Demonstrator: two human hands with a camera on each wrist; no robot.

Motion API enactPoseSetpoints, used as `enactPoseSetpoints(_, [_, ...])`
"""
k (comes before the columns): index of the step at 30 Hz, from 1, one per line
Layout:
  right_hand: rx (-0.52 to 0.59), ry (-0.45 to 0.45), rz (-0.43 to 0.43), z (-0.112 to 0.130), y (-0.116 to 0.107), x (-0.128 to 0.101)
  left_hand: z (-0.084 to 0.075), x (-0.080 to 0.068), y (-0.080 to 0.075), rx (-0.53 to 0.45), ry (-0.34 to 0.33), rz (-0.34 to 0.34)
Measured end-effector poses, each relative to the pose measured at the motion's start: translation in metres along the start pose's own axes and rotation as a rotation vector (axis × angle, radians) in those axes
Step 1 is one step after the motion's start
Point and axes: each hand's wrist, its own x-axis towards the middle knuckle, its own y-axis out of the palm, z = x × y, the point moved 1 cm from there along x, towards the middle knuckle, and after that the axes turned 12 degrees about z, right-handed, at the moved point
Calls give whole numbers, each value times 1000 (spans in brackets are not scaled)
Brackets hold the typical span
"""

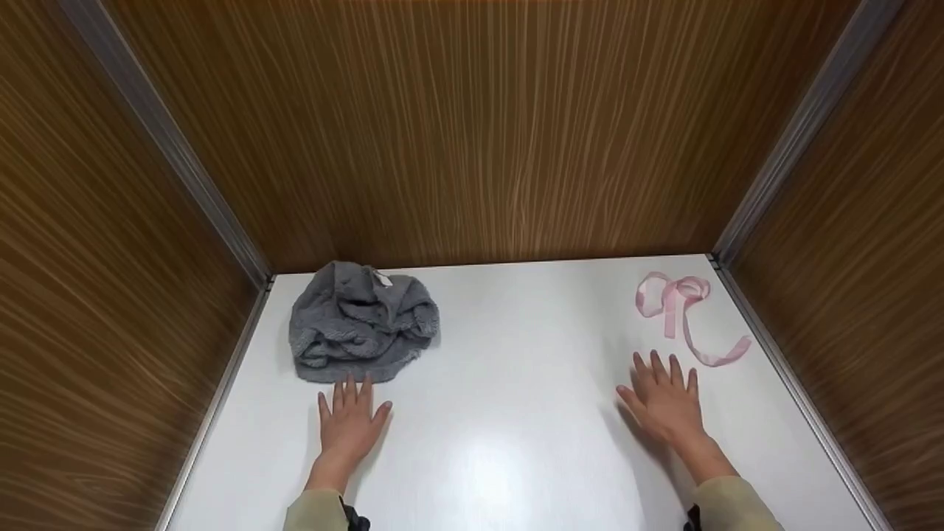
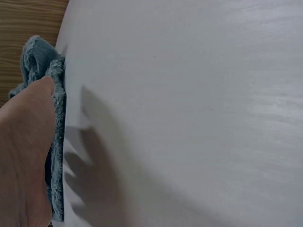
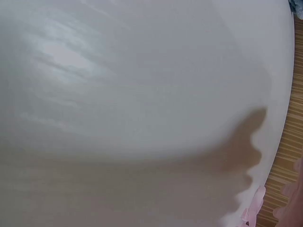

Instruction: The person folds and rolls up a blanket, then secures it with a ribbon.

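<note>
A crumpled grey fluffy cloth with a small white tag lies at the back left of the white table. Just in front of it is my left hand, palm down with fingers spread, its fingertips right at the cloth's near edge. In the left wrist view, the thumb side of the left hand overlaps the cloth. A pink ribbon lies in loose loops at the back right, one tail curling forward. My right hand, fingers spread and holding nothing, hovers in front of the ribbon and casts a shadow on the table.
The white tabletop is bounded by a wood-grain back panel and side panels on the left and right. Metal strips run along the side edges. Beige sleeves cover both forearms.
</note>
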Motion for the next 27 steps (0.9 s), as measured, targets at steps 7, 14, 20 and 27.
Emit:
enactPoseSetpoints(7, [5, -5, 3, 0, -1, 1, 3, 8, -2, -15, -6, 0])
enactPoseSetpoints(14, [2, -50, -64, 9, -3, 8, 11, 28, -9, -80, -24, 19])
enactPoseSetpoints(20, [16, -136, -102, 29, 3, 14, 23, 39, -6, -117, -96, 94])
enactPoseSetpoints(27, [35, -178, -100, 40, 11, 17, 4, 38, -9, -16, -55, 78])
